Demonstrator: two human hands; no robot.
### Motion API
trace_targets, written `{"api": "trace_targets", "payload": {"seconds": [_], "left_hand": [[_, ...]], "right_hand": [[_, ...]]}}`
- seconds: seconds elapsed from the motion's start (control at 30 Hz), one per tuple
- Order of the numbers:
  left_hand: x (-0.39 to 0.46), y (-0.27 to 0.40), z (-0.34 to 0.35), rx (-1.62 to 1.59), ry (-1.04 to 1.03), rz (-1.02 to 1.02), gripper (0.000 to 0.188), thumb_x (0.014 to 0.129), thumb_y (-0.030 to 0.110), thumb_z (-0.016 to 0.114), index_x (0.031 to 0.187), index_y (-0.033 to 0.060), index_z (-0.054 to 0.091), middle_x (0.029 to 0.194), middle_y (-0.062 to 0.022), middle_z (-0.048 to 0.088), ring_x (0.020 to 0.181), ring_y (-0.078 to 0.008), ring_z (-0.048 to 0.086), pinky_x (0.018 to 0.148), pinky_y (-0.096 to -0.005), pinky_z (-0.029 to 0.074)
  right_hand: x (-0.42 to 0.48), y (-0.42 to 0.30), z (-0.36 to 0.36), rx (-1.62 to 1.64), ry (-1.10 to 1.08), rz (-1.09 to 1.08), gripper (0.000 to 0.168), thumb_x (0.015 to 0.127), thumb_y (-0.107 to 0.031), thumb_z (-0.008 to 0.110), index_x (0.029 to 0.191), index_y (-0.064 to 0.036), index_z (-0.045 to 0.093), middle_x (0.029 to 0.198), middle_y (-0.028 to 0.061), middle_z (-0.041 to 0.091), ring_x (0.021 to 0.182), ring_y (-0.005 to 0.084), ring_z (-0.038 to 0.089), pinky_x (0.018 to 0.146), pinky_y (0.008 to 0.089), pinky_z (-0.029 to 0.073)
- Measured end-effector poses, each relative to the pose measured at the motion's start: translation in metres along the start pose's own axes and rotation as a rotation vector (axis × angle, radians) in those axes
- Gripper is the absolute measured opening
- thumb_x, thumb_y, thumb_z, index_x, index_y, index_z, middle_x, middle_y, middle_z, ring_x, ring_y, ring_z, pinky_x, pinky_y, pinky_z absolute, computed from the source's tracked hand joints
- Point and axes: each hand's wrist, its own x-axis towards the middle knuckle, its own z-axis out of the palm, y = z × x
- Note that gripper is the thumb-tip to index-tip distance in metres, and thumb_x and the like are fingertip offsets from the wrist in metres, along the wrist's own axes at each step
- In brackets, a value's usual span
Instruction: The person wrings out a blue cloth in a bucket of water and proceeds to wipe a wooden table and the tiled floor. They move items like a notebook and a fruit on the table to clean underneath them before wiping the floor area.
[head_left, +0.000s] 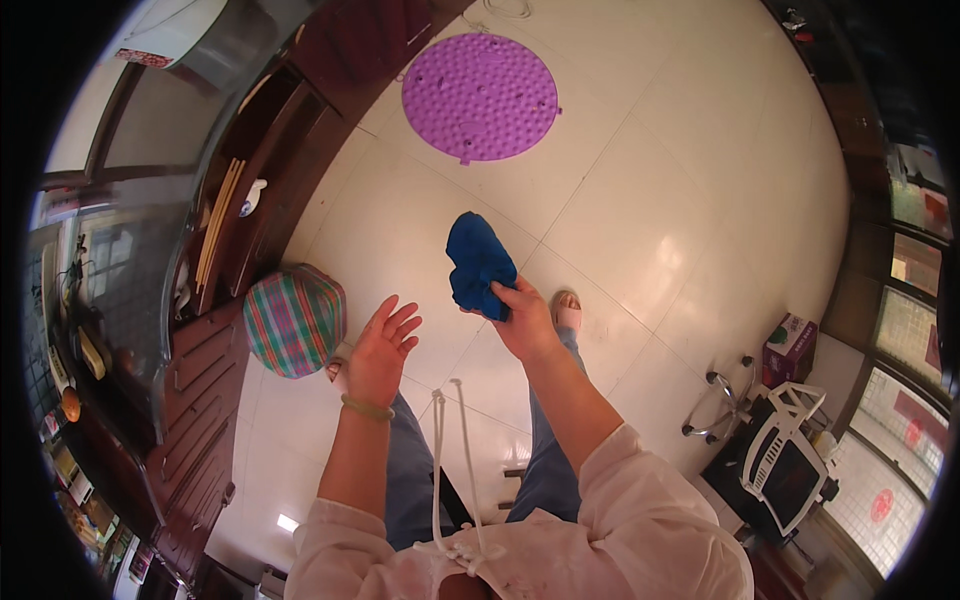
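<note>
A folded dark blue cloth (478, 255) is held up in front of me, above the tiled floor. My right hand (521, 311) grips its lower end, with the thumb pressed on top. To the left of the cloth, my left hand (386, 352) is raised with its fingers apart and nothing in it. A green bangle (367, 407) circles that wrist. Between the left hand and the wooden cabinet stands a round stool with a plaid fabric cover (296, 321). The cloth's underside and most of the right fingers are hidden.
A round purple studded mat (480, 97) lies on the floor ahead. Along the left runs a dark wooden cabinet (199, 405) with a glossy top and open shelves. At right are a white-framed office chair (784, 457) and a purple carton (790, 349), near the windows.
</note>
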Motion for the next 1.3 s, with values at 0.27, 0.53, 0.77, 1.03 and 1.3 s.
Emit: {"api": "trace_targets", "payload": {"seconds": [0.27,0.53,0.77,1.03,1.3], "left_hand": [[-0.005,-0.006,0.003,-0.033,-0.027,0.004,0.051,0.096,0.030,0.043,0.140,0.0053,0.037,0.133,-0.0146,0.050,0.116,-0.0226,0.050,0.094,-0.0325,0.040],[-0.001,-0.017,0.011,-0.027,-0.078,-0.017,0.051,0.095,0.030,0.045,0.140,0.0058,0.038,0.135,-0.0152,0.048,0.120,-0.0238,0.049,0.096,-0.0342,0.039],[-0.006,-0.024,0.003,-0.109,-0.030,-0.018,0.049,0.095,0.030,0.051,0.137,0.0063,0.042,0.129,-0.0133,0.054,0.115,-0.0217,0.052,0.093,-0.0342,0.040],[-0.008,-0.018,-0.024,-0.077,0.072,0.001,0.051,0.094,0.031,0.051,0.137,0.0062,0.041,0.130,-0.0135,0.054,0.116,-0.0223,0.051,0.094,-0.0342,0.040],[-0.007,-0.016,-0.033,-0.048,0.056,0.008,0.050,0.096,0.030,0.040,0.140,0.0072,0.038,0.135,-0.0153,0.048,0.120,-0.0230,0.049,0.096,-0.0324,0.039]], "right_hand": [[-0.008,0.016,-0.013,0.047,-0.029,0.023,0.041,0.091,-0.006,0.045,0.131,0.003,0.043,0.124,0.0172,0.056,0.111,0.0316,0.057,0.093,0.0519,0.046],[-0.022,0.026,-0.011,0.037,0.036,0.099,0.040,0.091,-0.006,0.046,0.129,0.005,0.044,0.122,0.0177,0.058,0.107,0.0304,0.060,0.089,0.0470,0.049],[-0.017,0.042,-0.020,-0.111,0.033,0.146,0.042,0.094,-0.011,0.041,0.134,0.001,0.041,0.125,0.0160,0.055,0.111,0.0293,0.057,0.094,0.0472,0.045],[-0.007,0.050,-0.008,-0.103,0.023,0.191,0.043,0.094,-0.012,0.041,0.135,0.000,0.040,0.127,0.0154,0.054,0.112,0.0293,0.056,0.095,0.0476,0.044],[0.000,0.059,-0.007,-0.132,0.012,0.150,0.037,0.094,-0.009,0.043,0.128,0.005,0.045,0.122,0.0162,0.057,0.109,0.0276,0.057,0.094,0.0420,0.045]]}}
